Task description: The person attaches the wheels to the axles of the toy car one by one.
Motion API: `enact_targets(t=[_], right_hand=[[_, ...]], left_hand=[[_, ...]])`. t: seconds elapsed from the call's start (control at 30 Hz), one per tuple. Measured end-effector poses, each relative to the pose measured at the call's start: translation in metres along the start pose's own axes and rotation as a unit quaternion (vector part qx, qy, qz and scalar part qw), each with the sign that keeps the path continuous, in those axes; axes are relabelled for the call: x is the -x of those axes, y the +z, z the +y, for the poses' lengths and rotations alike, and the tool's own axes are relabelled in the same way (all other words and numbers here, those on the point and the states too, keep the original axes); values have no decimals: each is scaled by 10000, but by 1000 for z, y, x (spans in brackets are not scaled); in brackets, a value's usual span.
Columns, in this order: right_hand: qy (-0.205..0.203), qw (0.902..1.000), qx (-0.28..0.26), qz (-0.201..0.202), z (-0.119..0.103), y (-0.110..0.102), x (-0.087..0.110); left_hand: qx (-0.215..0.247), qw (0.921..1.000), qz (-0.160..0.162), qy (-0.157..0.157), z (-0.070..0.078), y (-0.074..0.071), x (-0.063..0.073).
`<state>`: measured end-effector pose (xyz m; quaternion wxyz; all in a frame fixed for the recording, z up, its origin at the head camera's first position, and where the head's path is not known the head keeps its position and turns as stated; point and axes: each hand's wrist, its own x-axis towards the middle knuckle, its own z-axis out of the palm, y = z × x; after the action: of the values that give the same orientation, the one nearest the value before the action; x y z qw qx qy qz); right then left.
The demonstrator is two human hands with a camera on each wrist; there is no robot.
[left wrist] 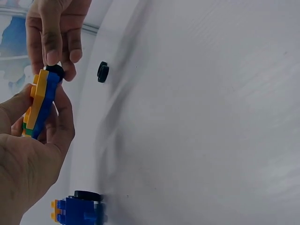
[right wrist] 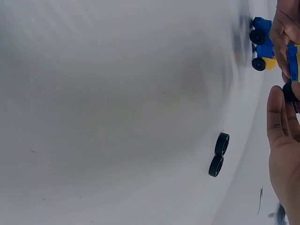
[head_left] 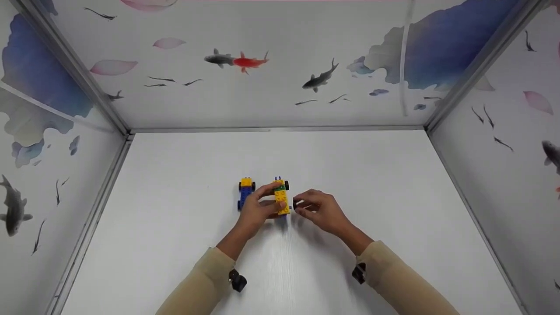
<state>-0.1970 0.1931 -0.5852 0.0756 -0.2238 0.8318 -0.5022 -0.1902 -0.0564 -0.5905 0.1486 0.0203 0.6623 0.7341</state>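
Observation:
My left hand (head_left: 256, 210) grips a toy building-block car (head_left: 281, 199) above the white table. This car has yellow studded bricks and a green piece over a blue base (left wrist: 46, 101). With fingertips and thumb, my right hand (head_left: 321, 210) pinches a black wheel (left wrist: 55, 71) at the side of the car's near end. The fingers partly cover that wheel (right wrist: 289, 92); I cannot tell whether it is fitted on. Left of the held car, a second blue and yellow toy car (head_left: 246, 191) stands on the table with black wheels (right wrist: 258, 64).
Two loose black wheels (right wrist: 222, 143) lie together on the white table (head_left: 175, 175), right of the cars. A dark wheel (head_left: 286, 185) shows at the held car's far right edge; whether attached is unclear. White panels (head_left: 271, 105) printed with fish enclose the back and sides.

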Motion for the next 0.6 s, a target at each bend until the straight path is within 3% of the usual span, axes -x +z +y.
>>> enact_targets(t=[0.6], right_hand=[[157, 9986, -484, -166, 0, 4, 3]], left_hand=[[-70, 9999, 3, 84, -3, 2, -2]])
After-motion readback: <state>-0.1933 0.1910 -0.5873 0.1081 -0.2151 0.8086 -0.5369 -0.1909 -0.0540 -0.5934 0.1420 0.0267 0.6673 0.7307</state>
